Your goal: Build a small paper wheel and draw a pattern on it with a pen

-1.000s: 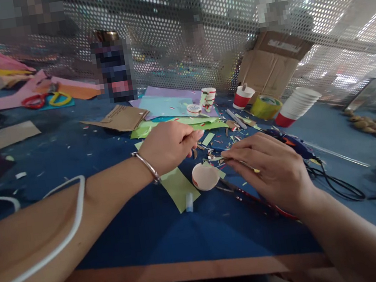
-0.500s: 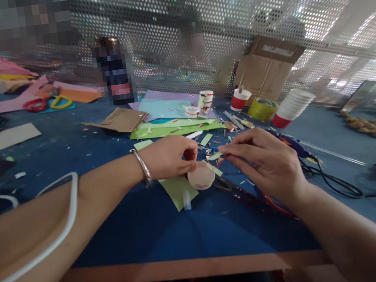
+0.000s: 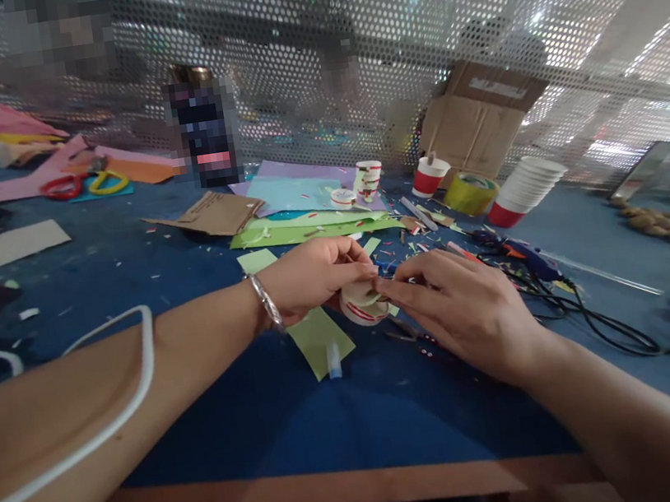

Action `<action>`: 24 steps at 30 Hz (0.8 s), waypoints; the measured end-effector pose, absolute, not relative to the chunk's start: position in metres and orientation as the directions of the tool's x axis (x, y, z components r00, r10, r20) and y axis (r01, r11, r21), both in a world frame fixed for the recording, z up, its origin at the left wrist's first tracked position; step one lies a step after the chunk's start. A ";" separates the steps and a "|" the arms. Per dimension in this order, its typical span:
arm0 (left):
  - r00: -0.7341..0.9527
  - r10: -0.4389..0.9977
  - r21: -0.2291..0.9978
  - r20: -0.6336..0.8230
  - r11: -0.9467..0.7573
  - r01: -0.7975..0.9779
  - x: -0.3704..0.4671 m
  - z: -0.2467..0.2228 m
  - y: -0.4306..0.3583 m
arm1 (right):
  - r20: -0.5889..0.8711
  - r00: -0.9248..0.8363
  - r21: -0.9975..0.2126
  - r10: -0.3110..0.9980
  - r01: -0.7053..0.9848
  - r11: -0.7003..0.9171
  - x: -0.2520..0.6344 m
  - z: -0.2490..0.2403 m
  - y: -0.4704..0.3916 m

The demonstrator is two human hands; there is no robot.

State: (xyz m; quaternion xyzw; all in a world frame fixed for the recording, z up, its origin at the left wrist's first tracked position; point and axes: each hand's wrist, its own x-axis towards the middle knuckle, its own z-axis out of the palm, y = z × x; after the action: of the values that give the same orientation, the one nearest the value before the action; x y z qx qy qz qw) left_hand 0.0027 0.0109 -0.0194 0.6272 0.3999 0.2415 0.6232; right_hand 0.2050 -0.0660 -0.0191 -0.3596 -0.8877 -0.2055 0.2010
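Observation:
Close over the table, my left hand (image 3: 314, 277) is closed on a short cut paper cup piece (image 3: 365, 313), white with red stripes, gripping its far left edge. My right hand (image 3: 468, 307) pinches a pale green paper strip (image 3: 372, 298) against the top of that cup piece; the fingertips of both hands nearly meet there. Part of the strip is hidden by the fingers. Underneath and to the left lie a green paper sheet (image 3: 319, 340) and a small clear tube (image 3: 334, 361). Partly covered by my right hand is a pair of dark scissors (image 3: 405, 329).
Behind the hands are stacked coloured papers (image 3: 294, 186), a cardboard piece (image 3: 217, 213) and paper scraps. To the right stand a red-and-white cup (image 3: 429, 177), yellow tape (image 3: 470, 194), a cup stack (image 3: 526, 189) and a blue glue gun (image 3: 529, 257) with a black cord. A white cable (image 3: 143, 353) crosses my left forearm.
My right hand has moved left, bringing the green strip onto the cup piece. The cup piece has tilted, so its red-striped side now shows.

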 end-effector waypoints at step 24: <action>0.610 0.692 0.863 -0.385 0.505 -0.029 0.006 -0.020 0.005 | 0.575 -0.403 -0.300 0.712 0.706 0.642 0.211 -0.015 -0.069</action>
State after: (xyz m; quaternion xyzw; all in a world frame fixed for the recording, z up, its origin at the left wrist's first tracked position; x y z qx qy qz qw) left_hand 0.0060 0.0055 -0.0201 0.4408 0.3762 0.2308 0.7816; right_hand 0.2109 -0.0689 -0.0147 -0.4231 -0.8375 0.0045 0.3458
